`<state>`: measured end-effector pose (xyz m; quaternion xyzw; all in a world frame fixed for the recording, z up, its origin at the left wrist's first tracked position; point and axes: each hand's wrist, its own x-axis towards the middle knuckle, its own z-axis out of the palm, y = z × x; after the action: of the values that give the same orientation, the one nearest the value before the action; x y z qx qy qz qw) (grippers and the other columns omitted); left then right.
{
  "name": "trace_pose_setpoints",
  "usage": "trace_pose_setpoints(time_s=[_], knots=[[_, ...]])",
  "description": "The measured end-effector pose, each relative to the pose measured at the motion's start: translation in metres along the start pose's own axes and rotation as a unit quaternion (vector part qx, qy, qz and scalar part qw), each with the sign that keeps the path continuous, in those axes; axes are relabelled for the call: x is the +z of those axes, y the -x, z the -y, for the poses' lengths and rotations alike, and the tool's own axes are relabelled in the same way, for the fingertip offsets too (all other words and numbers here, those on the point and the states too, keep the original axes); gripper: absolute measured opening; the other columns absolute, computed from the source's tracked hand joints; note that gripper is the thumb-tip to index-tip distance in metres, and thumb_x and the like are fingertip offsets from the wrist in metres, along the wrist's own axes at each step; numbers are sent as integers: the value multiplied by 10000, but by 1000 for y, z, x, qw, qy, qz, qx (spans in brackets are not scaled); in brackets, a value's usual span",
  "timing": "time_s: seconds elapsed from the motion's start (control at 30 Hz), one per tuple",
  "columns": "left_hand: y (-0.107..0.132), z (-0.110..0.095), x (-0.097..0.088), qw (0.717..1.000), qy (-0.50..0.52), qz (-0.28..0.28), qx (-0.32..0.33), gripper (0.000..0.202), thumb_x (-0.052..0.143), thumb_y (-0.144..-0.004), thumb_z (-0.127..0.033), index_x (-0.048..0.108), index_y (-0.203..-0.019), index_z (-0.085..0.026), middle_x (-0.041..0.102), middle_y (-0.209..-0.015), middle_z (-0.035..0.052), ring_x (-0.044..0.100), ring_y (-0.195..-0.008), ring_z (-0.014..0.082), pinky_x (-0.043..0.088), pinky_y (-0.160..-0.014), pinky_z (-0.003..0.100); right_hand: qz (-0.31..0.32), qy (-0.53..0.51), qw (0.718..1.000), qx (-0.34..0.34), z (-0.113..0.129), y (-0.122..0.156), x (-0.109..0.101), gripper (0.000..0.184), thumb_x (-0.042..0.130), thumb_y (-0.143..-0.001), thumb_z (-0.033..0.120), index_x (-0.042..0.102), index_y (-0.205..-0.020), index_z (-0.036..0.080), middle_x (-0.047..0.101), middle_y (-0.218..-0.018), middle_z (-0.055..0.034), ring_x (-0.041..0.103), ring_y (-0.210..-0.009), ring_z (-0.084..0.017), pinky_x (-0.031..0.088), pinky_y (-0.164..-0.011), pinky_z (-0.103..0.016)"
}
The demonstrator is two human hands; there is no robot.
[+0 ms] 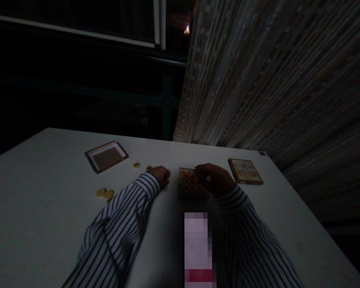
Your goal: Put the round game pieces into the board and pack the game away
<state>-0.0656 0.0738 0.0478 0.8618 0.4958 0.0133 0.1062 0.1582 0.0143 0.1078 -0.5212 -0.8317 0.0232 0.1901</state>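
Note:
A small clear-sided box [189,185] with several round xiangqi pieces in rows stands on the table in front of me. My right hand [214,178] is at its right side, fingers curved over the far right corner; whether the fingertips grip the box or a piece is hidden. Left of the box, my left hand [159,175] is down at the table with its fingers curled among loose round pieces [149,167]. What those fingers hold, if anything, I cannot make out. Another loose piece [136,165] lies just beyond, and several more pieces [109,194] lie beside my left sleeve.
An open shallow box part [107,157] lies at the far left of the white table [48,180]. A printed box or lid [245,171] lies on the right. Behind the table's right side hangs a string curtain [243,72]. The scene is dim.

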Motion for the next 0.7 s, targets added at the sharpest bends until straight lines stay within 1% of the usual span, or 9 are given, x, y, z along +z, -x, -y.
trace_pose_setpoints(time_s=[0.13, 0.2, 0.27, 0.33, 0.4, 0.5, 0.6, 0.7], knots=[[3, -3, -4, 1000, -9, 6, -3, 187, 495, -669, -268, 643, -766, -208, 649, -804, 79, 604, -779, 241, 444, -659, 325, -2, -1, 1000, -9, -2, 0, 1, 234, 453, -783, 272, 594, -959, 206, 632, -821, -37, 574, -738, -136, 436, -668, -245], [4, -5, -7, 1000, -2, 1, -14, 234, 485, -680, -295, 646, -828, -210, 648, -830, 81, 602, -798, 245, 449, -680, 335, -12, -6, 1000, -19, -3, 1, 3, 242, 460, -773, 263, 589, -966, 195, 633, -823, -41, 573, -740, -138, 440, -668, -253], [4, -6, -9, 999, 15, -10, -33, 296, 481, -690, -327, 640, -912, -214, 642, -864, 82, 598, -821, 242, 451, -709, 339, -21, -10, 999, -26, -5, 2, 4, 248, 461, -771, 261, 587, -968, 180, 631, -818, -50, 572, -731, -139, 443, -661, -258], [4, -8, -12, 997, 43, -39, -43, 336, 485, -695, -336, 627, -975, -219, 631, -912, 77, 589, -856, 229, 448, -746, 326, -23, -11, 999, -28, -6, 2, 4, 248, 453, -779, 262, 588, -966, 171, 631, -807, -57, 573, -714, -140, 445, -648, -262], [4, -10, -14, 994, 75, -76, -31, 334, 501, -691, -316, 624, -985, -218, 616, -933, 66, 579, -871, 208, 442, -769, 298, -27, -12, 999, -28, -6, 2, 3, 245, 448, -786, 265, 589, -962, 168, 630, -806, -61, 575, -711, -142, 446, -646, -266], [4, -15, -19, 986, 113, -124, 10, 284, 516, -692, -271, 634, -938, -193, 600, -898, 58, 571, -845, 181, 439, -771, 268, -32, -11, 999, -26, -4, 2, 2, 236, 438, -796, 267, 588, -958, 182, 628, -802, -53, 575, -718, -139, 444, -657, -263], [5, -21, -24, 976, 148, -158, 41, 246, 530, -703, -260, 629, -909, -170, 585, -869, 56, 563, -826, 172, 443, -767, 274, -24, -8, 999, -21, -3, 2, 3, 231, 423, -807, 277, 598, -929, 188, 627, -778, -46, 572, -694, -135, 439, -631, -253], [7, -30, -26, 962, 190, -187, 65, 260, 541, -711, -260, 594, -945, -161, 573, -880, 50, 561, -795, 157, 458, -738, 280, -30, -22, 999, -16, -1, 1, 8, 233, 428, -805, 274, 604, -923, 176, 638, -807, -58, 581, -716, -145, 440, -636, -257]])
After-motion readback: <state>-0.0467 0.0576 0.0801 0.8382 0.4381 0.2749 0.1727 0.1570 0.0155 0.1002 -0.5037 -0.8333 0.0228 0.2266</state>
